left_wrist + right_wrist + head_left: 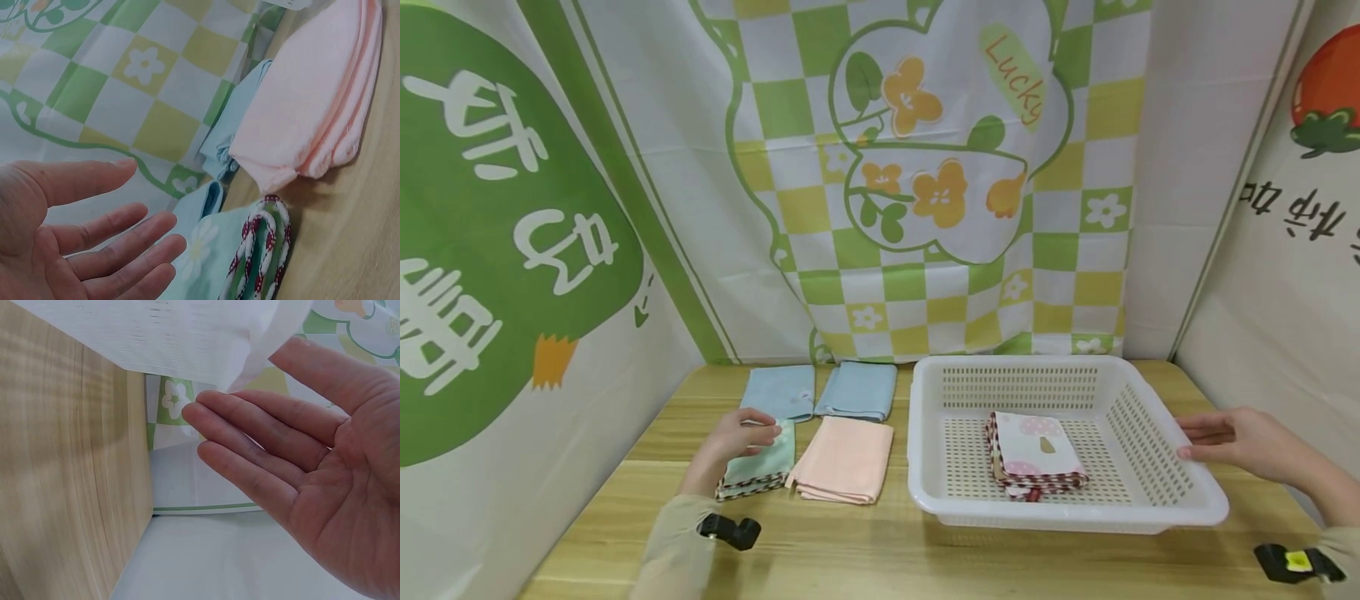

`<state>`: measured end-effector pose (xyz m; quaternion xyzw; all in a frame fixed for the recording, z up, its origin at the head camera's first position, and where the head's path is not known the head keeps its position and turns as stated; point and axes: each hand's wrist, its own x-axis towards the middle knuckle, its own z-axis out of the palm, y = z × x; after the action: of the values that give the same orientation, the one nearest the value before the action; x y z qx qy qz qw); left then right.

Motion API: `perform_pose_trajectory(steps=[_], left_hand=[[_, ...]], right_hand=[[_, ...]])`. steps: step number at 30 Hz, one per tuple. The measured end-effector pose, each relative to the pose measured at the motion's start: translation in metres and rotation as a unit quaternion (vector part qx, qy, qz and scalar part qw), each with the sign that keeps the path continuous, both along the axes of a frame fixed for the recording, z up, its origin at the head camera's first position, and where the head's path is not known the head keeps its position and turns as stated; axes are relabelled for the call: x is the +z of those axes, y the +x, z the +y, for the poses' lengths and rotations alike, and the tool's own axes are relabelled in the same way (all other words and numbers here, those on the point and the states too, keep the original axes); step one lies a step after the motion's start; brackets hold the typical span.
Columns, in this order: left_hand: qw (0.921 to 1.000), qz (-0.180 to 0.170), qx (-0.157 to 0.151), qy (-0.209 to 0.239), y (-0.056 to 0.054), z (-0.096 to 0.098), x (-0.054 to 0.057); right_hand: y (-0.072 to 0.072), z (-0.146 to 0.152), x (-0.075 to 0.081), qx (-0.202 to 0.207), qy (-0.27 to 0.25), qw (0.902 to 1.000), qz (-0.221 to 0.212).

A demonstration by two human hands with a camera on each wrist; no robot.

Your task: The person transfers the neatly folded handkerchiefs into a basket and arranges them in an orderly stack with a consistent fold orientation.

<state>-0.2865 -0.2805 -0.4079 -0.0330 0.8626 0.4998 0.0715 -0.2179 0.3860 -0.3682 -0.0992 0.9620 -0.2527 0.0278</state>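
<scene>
My left hand (741,437) hovers open over a folded mint-green cloth with a red-and-white checked edge (758,471), fingers straight; in the left wrist view the same left hand (94,231) shows its palm beside that cloth (247,256). A folded pink cloth (844,459) lies to its right, with two folded light-blue cloths (780,392) (858,390) behind. My right hand (1228,437) is open, fingertips at the right rim of a white perforated plastic basket (1150,492). Inside the basket lies a folded white cloth with a mushroom print (1033,454).
The wooden table (880,558) is enclosed by printed fabric backdrops at the back and both sides. Bare wood lies in front of the cloths and basket. In the right wrist view, the basket's side (162,337) sits above the table's right edge (140,487).
</scene>
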Motion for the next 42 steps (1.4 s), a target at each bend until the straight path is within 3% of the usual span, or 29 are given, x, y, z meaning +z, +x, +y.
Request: perform_pose_trajectory(steps=[24, 42], left_hand=[[0.9993, -0.001, 0.036, -0.009, 0.008, -0.031, -0.011], [0.9932, 0.02, 0.11, 0.034, 0.01, -0.049, -0.023]], right_hand=[[0.001, 0.001, -0.001, 0.006, -0.001, 1.0, -0.001], [0.003, 0.0, 0.0, 0.009, -0.008, 0.9999, 0.0]])
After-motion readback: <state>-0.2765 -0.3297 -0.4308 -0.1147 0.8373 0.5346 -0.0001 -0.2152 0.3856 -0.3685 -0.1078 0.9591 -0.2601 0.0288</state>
